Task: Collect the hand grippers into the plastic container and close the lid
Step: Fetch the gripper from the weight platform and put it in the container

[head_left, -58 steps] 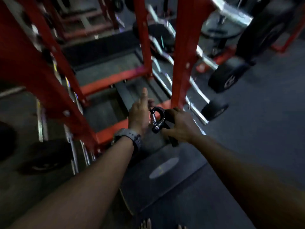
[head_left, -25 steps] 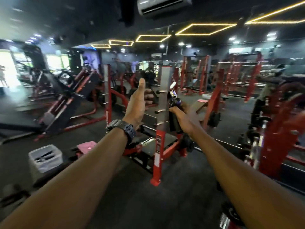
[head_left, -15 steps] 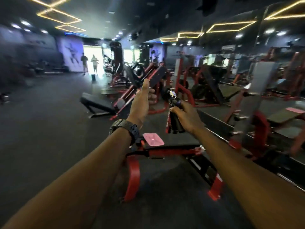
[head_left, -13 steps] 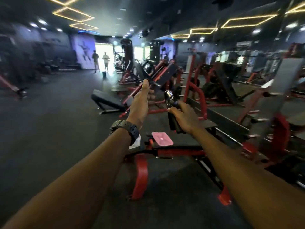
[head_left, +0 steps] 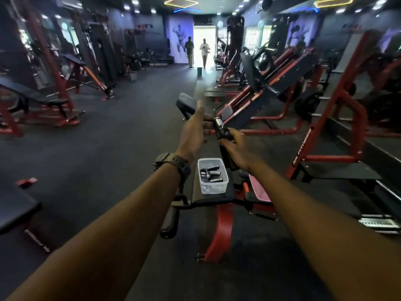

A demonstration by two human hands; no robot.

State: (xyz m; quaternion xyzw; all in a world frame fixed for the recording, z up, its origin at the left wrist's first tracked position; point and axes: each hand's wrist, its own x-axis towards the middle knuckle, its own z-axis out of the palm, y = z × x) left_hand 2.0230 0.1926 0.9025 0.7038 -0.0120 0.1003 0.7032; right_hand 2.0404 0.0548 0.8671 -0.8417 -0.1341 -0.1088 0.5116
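Observation:
My right hand (head_left: 237, 153) grips a black hand gripper (head_left: 223, 134) by its handles, the steel spring pointing up and away. My left hand (head_left: 193, 132) hovers just left of the spring with its thumb up and fingers curled, nothing visible inside them. Below both hands an open clear plastic container (head_left: 213, 188) stands on a black bench pad (head_left: 196, 192). Several black and grey hand grippers (head_left: 210, 171) lie inside it. A pink lid (head_left: 260, 190) lies right of the container, partly hidden by my right forearm.
The bench has a red frame (head_left: 221, 231) and a black roller (head_left: 170, 222) at its near end. A red rack (head_left: 338, 127) and a leg press (head_left: 267, 92) stand to the right, more benches (head_left: 43, 101) to the left. Two people (head_left: 196, 52) stand at the far doorway.
The view has swung left and tilted down, bringing the bench with the open container under my hands. Both hands keep their pose, the right one still holding the gripper.

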